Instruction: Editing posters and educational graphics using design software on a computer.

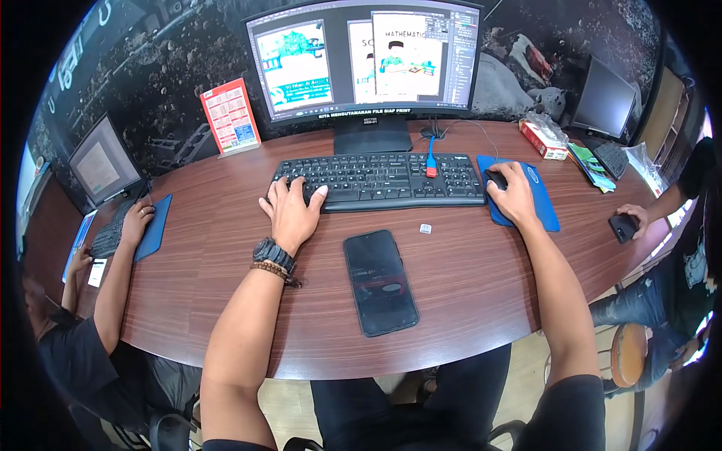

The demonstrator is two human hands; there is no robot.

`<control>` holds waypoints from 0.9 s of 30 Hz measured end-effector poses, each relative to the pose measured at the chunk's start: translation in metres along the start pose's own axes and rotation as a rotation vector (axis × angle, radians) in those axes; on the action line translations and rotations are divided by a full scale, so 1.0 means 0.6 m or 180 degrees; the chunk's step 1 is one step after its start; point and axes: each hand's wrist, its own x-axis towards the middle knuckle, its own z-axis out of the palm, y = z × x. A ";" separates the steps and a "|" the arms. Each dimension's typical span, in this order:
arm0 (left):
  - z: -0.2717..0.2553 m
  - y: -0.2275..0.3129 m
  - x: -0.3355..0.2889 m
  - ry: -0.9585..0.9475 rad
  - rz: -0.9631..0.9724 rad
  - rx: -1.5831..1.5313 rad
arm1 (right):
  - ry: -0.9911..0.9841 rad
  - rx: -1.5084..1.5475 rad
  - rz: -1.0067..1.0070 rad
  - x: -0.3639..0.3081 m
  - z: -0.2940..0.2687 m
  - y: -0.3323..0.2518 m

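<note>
My left hand rests with spread fingers on the left end of a black keyboard, its wrist wearing a dark watch and a beaded bracelet. My right hand is curved over a black computer mouse on a blue mouse pad. Between my forearms a dark smartphone lies face up on the brown desk. A small pale square piece sits just below the keyboard. Across the keyboard's right part lies a blue-and-red plug or card reader, too small to identify surely.
Behind the keyboard stands a wide curved monitor showing page layouts. A red-and-white desk calendar is left of it; a red-and-white box lies right. At far left another person's hands use a keyboard; at far right someone holds a dark phone.
</note>
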 end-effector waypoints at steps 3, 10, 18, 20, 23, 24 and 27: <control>0.001 0.004 0.003 -0.0018 -0.0005 -0.0008 | 0.0023 -0.0056 0.0056 -0.001 -0.004 0.000; 0.007 0.003 0.002 0.0001 0.0020 0.0015 | 0.0079 -0.0084 0.0005 -0.003 -0.004 0.004; 0.010 0.002 -0.001 0.0025 0.0035 0.0024 | 0.0078 -0.0096 0.0029 -0.005 -0.003 0.004; 0.010 0.002 0.000 0.0037 0.0049 0.0023 | 0.0065 -0.0097 0.0035 -0.005 -0.004 0.006; 0.008 0.002 0.000 0.0058 0.0069 0.0020 | 0.0067 -0.0100 0.0043 -0.003 -0.006 0.003; 0.009 0.002 0.001 0.0060 0.0066 0.0016 | 0.0071 -0.0113 0.0046 -0.003 -0.004 0.004; 0.011 0.001 0.001 0.0049 0.0062 0.0018 | 0.0093 -0.0127 0.0034 -0.004 -0.003 0.002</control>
